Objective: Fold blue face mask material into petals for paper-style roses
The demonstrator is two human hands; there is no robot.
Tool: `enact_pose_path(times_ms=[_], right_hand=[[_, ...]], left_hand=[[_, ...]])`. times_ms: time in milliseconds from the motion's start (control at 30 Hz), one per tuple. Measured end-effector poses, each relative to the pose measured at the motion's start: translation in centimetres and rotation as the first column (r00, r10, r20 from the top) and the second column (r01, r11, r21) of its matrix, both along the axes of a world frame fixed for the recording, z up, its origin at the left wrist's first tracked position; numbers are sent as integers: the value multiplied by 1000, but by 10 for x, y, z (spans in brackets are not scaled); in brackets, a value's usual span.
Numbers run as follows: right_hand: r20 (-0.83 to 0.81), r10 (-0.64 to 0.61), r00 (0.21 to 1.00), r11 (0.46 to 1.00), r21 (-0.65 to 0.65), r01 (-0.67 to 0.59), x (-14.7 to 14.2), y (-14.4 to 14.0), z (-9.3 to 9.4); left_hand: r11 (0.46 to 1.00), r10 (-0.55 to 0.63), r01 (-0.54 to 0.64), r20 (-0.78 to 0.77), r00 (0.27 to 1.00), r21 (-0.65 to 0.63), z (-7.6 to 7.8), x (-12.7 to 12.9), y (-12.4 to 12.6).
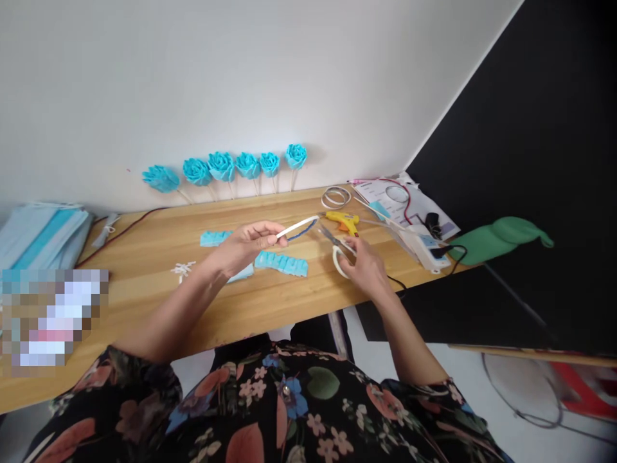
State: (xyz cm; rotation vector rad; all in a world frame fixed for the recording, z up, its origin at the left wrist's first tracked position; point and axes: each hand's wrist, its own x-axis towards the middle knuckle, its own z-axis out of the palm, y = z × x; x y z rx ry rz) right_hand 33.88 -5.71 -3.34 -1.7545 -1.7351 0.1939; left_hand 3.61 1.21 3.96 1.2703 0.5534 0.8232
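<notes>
My left hand (245,247) pinches one end of a thin white strip (299,227) with a blue edge, held above the wooden table (144,283). My right hand (367,267) grips white-handled scissors (337,247), their blades pointing up-left toward the strip's free end. Pleated blue fabric pieces (282,262) lie on the table under and between my hands. A yellow glue gun (343,220) rests just beyond the scissors.
Several blue fabric roses (222,166) on sticks lean against the white wall. A stack of blue face masks (41,235) sits far left. Wire rings (336,197), papers, a white power strip (420,247) and a green cloth (499,236) fill the right end.
</notes>
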Motion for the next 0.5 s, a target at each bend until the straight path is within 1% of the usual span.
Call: enact_pose_path(times_ms=[33, 67, 100, 133, 167, 200, 233, 267, 367, 400, 433, 500], right_hand=[[-187, 12, 982, 1000, 9, -10, 1, 0, 4], [-384, 37, 923, 999, 10, -35, 0, 1, 7], [-562, 70, 824, 997, 7, -81, -2, 1, 11], [-702, 102, 705, 990, 2, -141, -7, 2, 15], [-801, 121, 586, 978, -4, -206, -13, 4, 19], [-862, 127, 490, 963, -11, -269, -22, 6, 23], [-899, 125, 419, 949, -16, -316, -31, 9, 27], [-924, 115, 365, 939, -18, -342, -42, 14, 30], [-973, 149, 175, 937, 83, -338, -74, 31, 41], [-978, 158, 138, 936, 104, -335, -84, 37, 44], [-979, 165, 120, 929, 114, -353, -92, 43, 47], [-978, 176, 108, 906, 118, -405, -108, 52, 51]], left_hand=[[1000, 15, -15, 27, 1000, -28, -1, -3, -3], [998, 31, -28, 64, 997, -53, -2, -5, -5], [997, 49, -41, 106, 993, -72, -4, -7, -7], [995, 69, -57, 148, 987, -85, -5, -8, -8], [993, 88, -71, 184, 979, -95, -5, -9, -9], [991, 103, -83, 213, 972, -103, -5, -10, -10], [990, 115, -91, 237, 965, -112, -5, -11, -11], [988, 123, -94, 258, 958, -123, -5, -11, -12], [983, 133, -85, 307, 942, -165, -4, -12, -13], [981, 135, -80, 322, 937, -178, -4, -13, -14], [979, 137, -76, 336, 932, -188, -5, -14, -14], [978, 136, -67, 363, 922, -196, -7, -16, -14]])
